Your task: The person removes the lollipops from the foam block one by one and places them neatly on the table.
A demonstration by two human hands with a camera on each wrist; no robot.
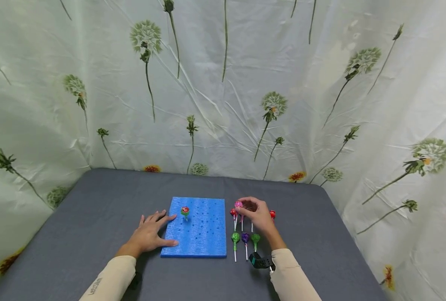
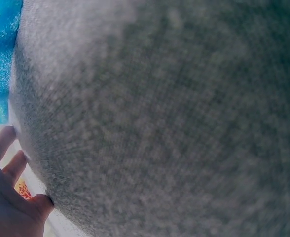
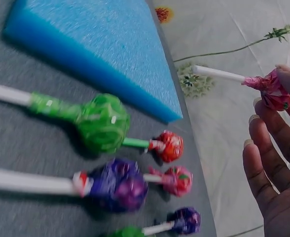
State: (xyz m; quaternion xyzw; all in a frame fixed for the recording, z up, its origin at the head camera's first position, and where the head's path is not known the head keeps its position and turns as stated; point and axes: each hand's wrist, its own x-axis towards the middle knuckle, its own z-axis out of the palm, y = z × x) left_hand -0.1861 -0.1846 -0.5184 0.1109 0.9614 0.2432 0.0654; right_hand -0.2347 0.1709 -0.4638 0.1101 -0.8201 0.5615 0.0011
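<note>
My right hand pinches a pink-wrapped lollipop by its candy head, raised above the table, its white stick free. Below it, lollipops lie in rows: a green lollipop, a purple lollipop, a red lollipop and another pink lollipop among them. My left hand rests with spread fingers at the left edge of a blue foam board dotted with small holes. One red and green lollipop stands upright in the board's upper left.
A dark grey cloth covers the table. Behind it hangs a pale curtain printed with dandelions. A black wristband is on my right wrist, close to the nearer lollipops. Cloth fills most of the left wrist view.
</note>
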